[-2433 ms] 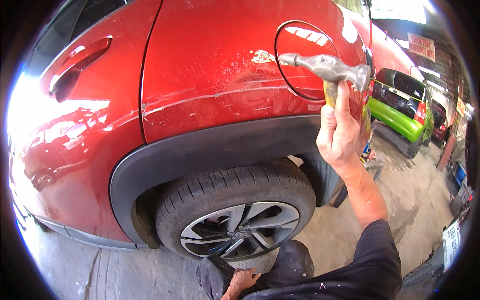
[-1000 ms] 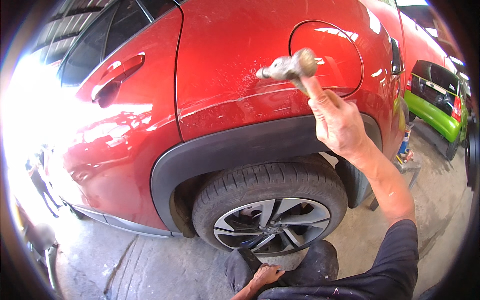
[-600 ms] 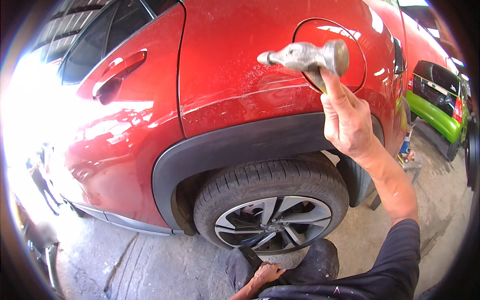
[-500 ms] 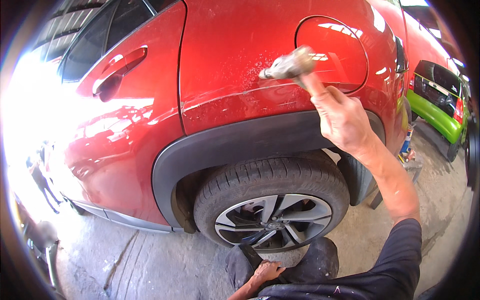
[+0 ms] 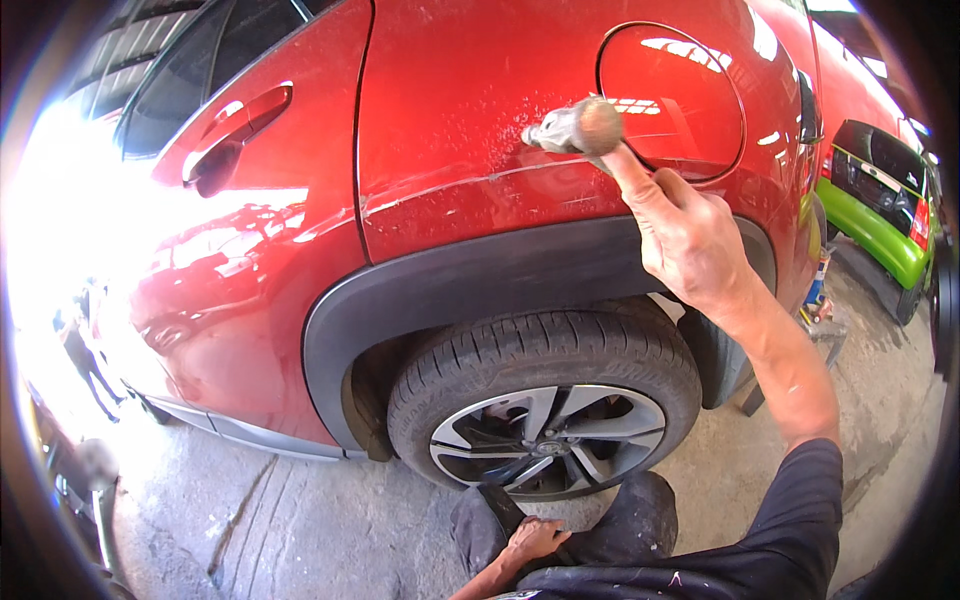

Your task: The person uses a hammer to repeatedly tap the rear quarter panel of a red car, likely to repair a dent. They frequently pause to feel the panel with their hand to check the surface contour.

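Observation:
My right hand [image 5: 690, 240] is closed round a hammer [image 5: 575, 128], with one finger stretched along below its head. The hammer's narrow tip points left at the red rear panel [image 5: 440, 90] of a car, over a patch of fine pale specks. Whether the tip touches the paint I cannot tell. Below that patch a long pale scratch [image 5: 480, 181] runs across the panel. My left hand [image 5: 540, 538] lies at my bent leg, fingers loosely laid down, with nothing seen in it.
A black wheel arch trim [image 5: 480, 262] curves over the tyre [image 5: 540, 350] right in front of me. The round fuel flap [image 5: 675, 100] is beside the hammer. A green car [image 5: 875, 240] stands at the right, near a small stand [image 5: 825, 328] with things on it.
The hammer, blurred before, now shows sharply in nearly the same spot. My view has shifted slightly. My left hand stays at my leg.

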Motion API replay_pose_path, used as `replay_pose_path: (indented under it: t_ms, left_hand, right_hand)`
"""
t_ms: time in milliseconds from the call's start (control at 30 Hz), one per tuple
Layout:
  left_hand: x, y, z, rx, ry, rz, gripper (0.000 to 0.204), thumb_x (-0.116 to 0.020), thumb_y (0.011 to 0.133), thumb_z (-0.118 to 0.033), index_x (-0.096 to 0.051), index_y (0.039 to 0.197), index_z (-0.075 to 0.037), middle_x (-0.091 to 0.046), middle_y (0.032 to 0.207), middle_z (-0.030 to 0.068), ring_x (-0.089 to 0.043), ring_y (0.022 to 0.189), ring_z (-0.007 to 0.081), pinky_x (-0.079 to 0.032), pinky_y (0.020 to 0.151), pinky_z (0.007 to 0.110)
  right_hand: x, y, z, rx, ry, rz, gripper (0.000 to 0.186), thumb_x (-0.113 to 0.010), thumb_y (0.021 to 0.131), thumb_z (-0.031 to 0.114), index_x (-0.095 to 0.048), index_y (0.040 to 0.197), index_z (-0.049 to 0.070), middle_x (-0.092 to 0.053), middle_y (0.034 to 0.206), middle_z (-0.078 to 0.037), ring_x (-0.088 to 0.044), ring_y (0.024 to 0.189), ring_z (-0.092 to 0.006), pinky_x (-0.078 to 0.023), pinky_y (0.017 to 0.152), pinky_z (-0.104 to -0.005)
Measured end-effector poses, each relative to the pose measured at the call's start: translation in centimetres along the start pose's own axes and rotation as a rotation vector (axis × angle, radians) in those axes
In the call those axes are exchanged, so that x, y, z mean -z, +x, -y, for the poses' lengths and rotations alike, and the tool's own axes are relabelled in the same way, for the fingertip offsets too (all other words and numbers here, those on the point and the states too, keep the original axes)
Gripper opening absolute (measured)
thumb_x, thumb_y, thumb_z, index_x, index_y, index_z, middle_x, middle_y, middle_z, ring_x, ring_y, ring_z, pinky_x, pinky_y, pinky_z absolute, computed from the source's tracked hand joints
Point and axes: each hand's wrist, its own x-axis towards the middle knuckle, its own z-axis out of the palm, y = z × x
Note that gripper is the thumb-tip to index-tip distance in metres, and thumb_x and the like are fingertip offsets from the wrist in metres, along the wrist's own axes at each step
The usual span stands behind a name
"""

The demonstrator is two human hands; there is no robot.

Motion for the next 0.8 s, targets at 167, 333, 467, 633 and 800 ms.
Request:
replay_pose_path:
  t_ms: [167, 333, 467, 633, 800]
  left_hand:
    - [-0.1, -0.1, -0.1, -0.019, 0.015, -0.026, 0.048, -0.056, 0.095, -0.046, -0.070, 0.114, -0.005, -0.073, 0.098, 0.0215, -0.070, 0.090, 0.0388, -0.052, 0.090, 0.048]
    - [-0.7, 0.0, 0.6, -0.023, 0.018, -0.041, 0.047, -0.056, 0.095, -0.046, -0.071, 0.112, -0.004, -0.073, 0.097, 0.0212, -0.070, 0.092, 0.0384, -0.051, 0.091, 0.048]
    - [0.8, 0.1, -0.6, -0.017, -0.008, -0.019, 0.043, -0.058, 0.096, -0.041, -0.071, 0.112, -0.003, -0.072, 0.093, 0.0227, -0.069, 0.090, 0.0412, -0.053, 0.087, 0.049]
    - [0.2, -0.1, -0.4, -0.044, 0.006, -0.089, 0.043, -0.059, 0.095, -0.041, -0.071, 0.111, -0.004, -0.072, 0.093, 0.0229, -0.069, 0.089, 0.0417, -0.053, 0.087, 0.049]
    - [0.7, -0.1, -0.5, -0.006, 0.001, -0.034, 0.045, -0.058, 0.095, -0.043, -0.070, 0.114, -0.004, -0.072, 0.097, 0.0222, -0.069, 0.092, 0.0407, -0.052, 0.089, 0.049]
  right_hand:
    - [0.9, 1.0, 0.5, 0.027, 0.164, -0.129, 0.075, -0.062, 0.082, -0.006, -0.045, 0.150, 0.019, -0.056, 0.076, -0.012, -0.060, 0.058, -0.0277, -0.052, 0.053, -0.0390]
    - [2.1, 1.8, 0.6, -0.011, 0.161, 0.039, 0.063, -0.060, 0.090, -0.006, -0.046, 0.149, 0.009, -0.069, 0.100, -0.022, -0.068, 0.070, -0.0298, -0.058, 0.065, -0.0354]
    - [1.5, 1.6, 0.1, 0.043, 0.095, 0.046, 0.063, -0.059, 0.090, -0.007, -0.046, 0.149, 0.009, -0.069, 0.101, -0.020, -0.067, 0.068, -0.0291, -0.058, 0.063, -0.0360]
    - [1.7, 1.6, 0.7, 0.038, 0.158, -0.053, 0.060, -0.061, 0.089, -0.005, -0.050, 0.146, 0.011, -0.064, 0.083, -0.014, -0.062, 0.061, -0.0295, -0.052, 0.055, -0.0405]
    - [1.8, 1.5, 1.3, 0.027, 0.129, 0.041, 0.062, -0.063, 0.088, -0.005, -0.050, 0.146, 0.012, -0.062, 0.081, -0.013, -0.063, 0.062, -0.0294, -0.052, 0.054, -0.0388]
